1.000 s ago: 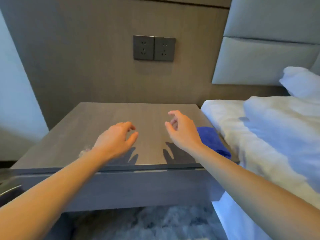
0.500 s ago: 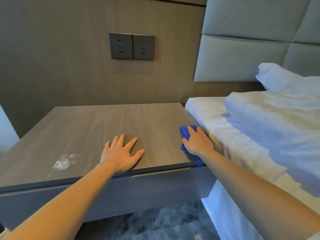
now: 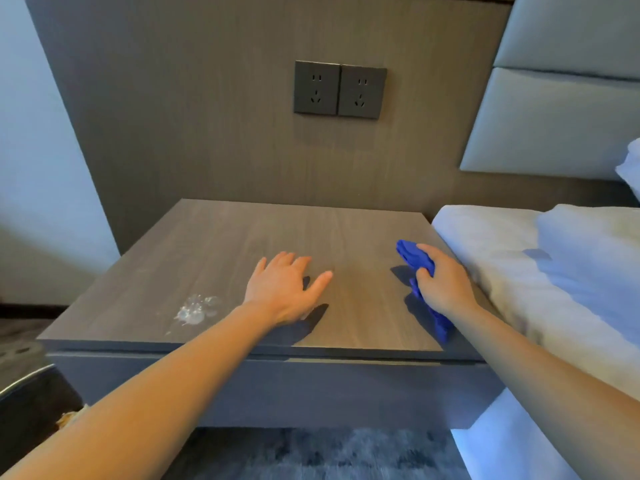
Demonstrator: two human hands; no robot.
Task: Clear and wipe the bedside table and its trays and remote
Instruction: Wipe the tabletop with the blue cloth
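A grey wood-grain bedside table (image 3: pixel 221 251) fills mid-frame, with a whitish smear (image 3: pixel 194 311) at its lower left. A crumpled blue cloth (image 3: pixel 414 256) sits gripped at its right edge.

A: Bedside table (image 3: pixel 214 244) top — mostly bare wood; open run from the front edge back to the wall panel.
B: Obstructions?
A: Left hand (image 3: pixel 284 289) spread flat, front centre. Right hand (image 3: pixel 443 285) closed around a blue cloth (image 3: pixel 414 254) at the right edge, its tail trailing to the front corner. Clear lane between the two hands.
B: Sides?
A: Mattress (image 3: pixel 485 244) butts against the right side — no gap visible. Whitish smear (image 3: pixel 194 311) front left, flat. Left side open; twin sockets (image 3: pixel 339 90) sit well above the top.
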